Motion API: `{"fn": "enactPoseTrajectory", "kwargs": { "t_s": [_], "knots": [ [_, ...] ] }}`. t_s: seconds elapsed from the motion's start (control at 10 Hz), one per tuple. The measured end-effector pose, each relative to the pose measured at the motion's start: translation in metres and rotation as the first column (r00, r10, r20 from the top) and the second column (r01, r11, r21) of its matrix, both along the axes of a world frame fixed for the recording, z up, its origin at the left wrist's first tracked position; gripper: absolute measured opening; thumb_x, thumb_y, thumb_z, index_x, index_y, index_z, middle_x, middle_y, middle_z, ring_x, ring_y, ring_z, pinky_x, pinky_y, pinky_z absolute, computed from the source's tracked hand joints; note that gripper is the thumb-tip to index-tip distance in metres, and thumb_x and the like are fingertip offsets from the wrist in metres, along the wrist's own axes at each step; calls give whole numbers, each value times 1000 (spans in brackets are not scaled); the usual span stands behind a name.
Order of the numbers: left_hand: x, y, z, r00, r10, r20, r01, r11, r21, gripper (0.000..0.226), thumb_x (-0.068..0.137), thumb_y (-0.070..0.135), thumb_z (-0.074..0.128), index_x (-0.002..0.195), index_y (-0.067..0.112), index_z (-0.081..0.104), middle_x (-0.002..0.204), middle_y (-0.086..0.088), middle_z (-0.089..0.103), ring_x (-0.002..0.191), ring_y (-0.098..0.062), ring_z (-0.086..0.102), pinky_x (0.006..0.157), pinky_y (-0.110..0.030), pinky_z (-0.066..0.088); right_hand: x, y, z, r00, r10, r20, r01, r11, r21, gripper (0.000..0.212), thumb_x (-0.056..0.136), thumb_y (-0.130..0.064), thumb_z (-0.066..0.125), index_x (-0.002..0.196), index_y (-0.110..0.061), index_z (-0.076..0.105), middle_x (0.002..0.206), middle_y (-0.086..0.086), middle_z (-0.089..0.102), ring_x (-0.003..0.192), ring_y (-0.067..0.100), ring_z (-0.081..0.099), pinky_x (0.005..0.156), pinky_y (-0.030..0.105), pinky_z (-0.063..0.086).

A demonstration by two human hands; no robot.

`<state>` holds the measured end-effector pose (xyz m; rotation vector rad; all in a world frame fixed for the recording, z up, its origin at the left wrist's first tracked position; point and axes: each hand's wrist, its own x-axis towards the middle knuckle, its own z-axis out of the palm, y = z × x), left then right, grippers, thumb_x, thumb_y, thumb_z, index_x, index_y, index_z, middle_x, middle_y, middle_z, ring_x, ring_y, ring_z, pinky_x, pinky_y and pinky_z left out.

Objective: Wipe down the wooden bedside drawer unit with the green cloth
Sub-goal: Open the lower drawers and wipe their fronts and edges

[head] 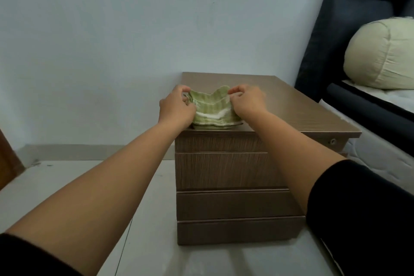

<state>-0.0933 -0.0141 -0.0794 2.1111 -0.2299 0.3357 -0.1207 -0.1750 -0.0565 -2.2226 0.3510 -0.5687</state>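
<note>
Pillow [380, 54] — cut off at right edge.

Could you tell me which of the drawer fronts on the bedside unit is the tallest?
The top drawer front, directly under the unit's top panel; the two fronts below it are clearly shallower strips.

The brown wood-grain drawer unit [233, 170] looks matt, probably laminate; the striped green-and-white cloth [211, 107] looks soft and ribbed.

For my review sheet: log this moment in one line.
left hand: pinching green cloth | right hand: pinching cloth | cloth: on drawer unit top
</note>
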Motion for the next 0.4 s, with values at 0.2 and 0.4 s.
{"fn": "enactPoseTrajectory", "kwargs": {
  "t_s": [0.2, 0.4],
  "knots": [
    [16, 0, -30, 1000, 7, -20, -1, 966, 258, 35, 89, 36, 46, 120, 30, 62, 134, 1, 57, 125, -27, 47, 102, -46, 41, 13, -1, -43, 993, 15, -118, -59, 924, -378, 29, 90, -32, 45, 104, -24, 70, 111, 4, 69, 111, 27, 51, 97, 40, 44],
    [8, 5, -33, 1000, -27, 0, 27, 987, 158, 37, 93, 38, 47, 127, 26, 56, 138, 2, 53, 127, -20, 47, 101, -34, 38, -11, 2, -46, 986, 85, -143, -132, 921, -366, 36, 94, -42, 44, 125, -29, 57, 157, 5, 14, 145, 24, 4, 116, 46, 11]
  ]
}}
